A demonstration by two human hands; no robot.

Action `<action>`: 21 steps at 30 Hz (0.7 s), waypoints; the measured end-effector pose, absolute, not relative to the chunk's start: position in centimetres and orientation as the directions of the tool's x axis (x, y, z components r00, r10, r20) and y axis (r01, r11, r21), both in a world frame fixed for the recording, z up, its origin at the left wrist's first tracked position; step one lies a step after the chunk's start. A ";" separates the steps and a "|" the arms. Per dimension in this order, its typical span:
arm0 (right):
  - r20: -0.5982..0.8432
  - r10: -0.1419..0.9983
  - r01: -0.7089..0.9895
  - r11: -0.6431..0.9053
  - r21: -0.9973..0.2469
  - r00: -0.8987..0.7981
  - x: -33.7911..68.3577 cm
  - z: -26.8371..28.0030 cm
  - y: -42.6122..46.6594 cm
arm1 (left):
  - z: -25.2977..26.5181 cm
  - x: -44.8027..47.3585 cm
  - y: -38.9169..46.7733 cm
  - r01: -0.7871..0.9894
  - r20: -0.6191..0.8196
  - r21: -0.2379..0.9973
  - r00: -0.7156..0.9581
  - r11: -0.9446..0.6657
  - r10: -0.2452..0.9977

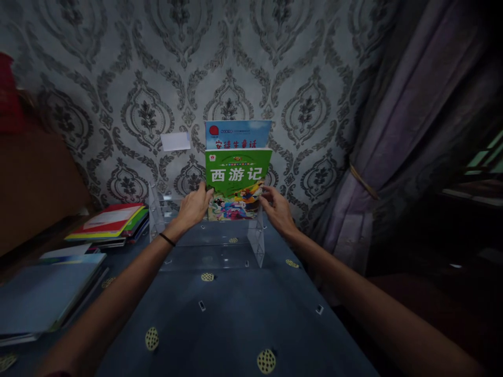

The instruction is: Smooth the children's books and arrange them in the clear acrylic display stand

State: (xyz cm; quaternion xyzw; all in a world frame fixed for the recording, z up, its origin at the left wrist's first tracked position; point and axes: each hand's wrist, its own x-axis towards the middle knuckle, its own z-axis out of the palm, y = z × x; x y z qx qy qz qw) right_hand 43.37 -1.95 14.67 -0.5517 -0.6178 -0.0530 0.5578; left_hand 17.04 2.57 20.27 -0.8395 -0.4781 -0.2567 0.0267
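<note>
Between my two hands stands a green picture book (238, 180) with white Chinese characters and cartoon figures on its cover. My left hand (195, 203) is closed on the book's left edge, thumb towards the front. On the opposite edge, my right hand (276, 207) pinches the cover with thumb and fingers. Behind it a blue book (238, 133) with red characters shows only its upper part. Both are at a clear plastic tiered rack (257, 241) on the table; whether the green book rests on a tier is hidden.
Stacked books and folders (113, 222) lie left of the rack, and a larger pile (51, 293) lies nearer on the left. A brown box (35, 178) stands far left. The dark blue tablecloth (220, 335) has a patterned surface. A tied curtain (353, 193) hangs at right.
</note>
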 end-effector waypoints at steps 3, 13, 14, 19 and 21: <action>0.743 0.624 0.742 0.376 -0.556 0.241 43.3 14.5 -2.1 | 20.2 17.0 2.7 0.800 0.459 0.233 0.410 -0.553 0.788; 0.730 0.632 0.726 0.370 -0.579 0.261 43.2 14.2 -2.4 | 19.8 16.5 2.6 0.774 0.471 0.258 0.422 -0.578 0.775; 0.732 0.631 0.728 0.371 -0.577 0.258 43.2 14.2 -2.4 | 19.8 16.5 2.6 0.769 0.471 0.264 0.424 -0.582 0.774; 0.709 0.653 0.704 0.372 -0.606 0.266 43.1 14.1 -2.4 | 19.8 16.2 2.4 0.758 0.481 0.284 0.416 -0.587 0.771; 0.703 0.656 0.690 0.374 -0.620 0.275 43.1 14.0 -2.4 | 19.6 16.2 2.4 0.757 0.483 0.285 0.416 -0.588 0.770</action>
